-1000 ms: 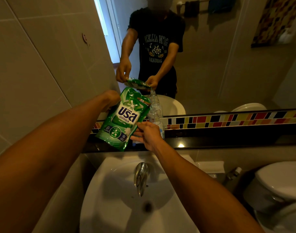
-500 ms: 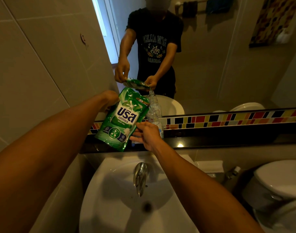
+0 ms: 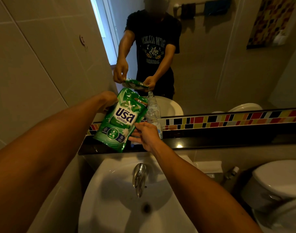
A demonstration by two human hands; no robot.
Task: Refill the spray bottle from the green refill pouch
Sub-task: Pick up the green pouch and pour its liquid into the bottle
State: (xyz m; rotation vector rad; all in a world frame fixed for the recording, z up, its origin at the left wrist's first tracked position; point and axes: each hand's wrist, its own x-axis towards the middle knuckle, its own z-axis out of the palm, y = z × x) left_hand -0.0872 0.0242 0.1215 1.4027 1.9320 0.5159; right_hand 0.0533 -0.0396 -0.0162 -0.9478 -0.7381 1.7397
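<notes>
Green pouch (image 3: 120, 120) with white-and-blue lettering, clear bottle (image 3: 152, 115), white sink (image 3: 110, 190), multicoloured tile strip (image 3: 227, 119).

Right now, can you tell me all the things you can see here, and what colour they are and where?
refill pouch: one, green, tilted above the ledge
bottle: one, clear, open neck, on the ledge beside the pouch
ledge: one, black, below the mirror
tile strip: one, many colours, under the mirror
mirror: one, on the wall
sink: one, white, below
tap: one, silver, over the sink
toilet: one, white, right
left hand: holds the pouch's top
right hand: at the pouch's lower edge
</notes>
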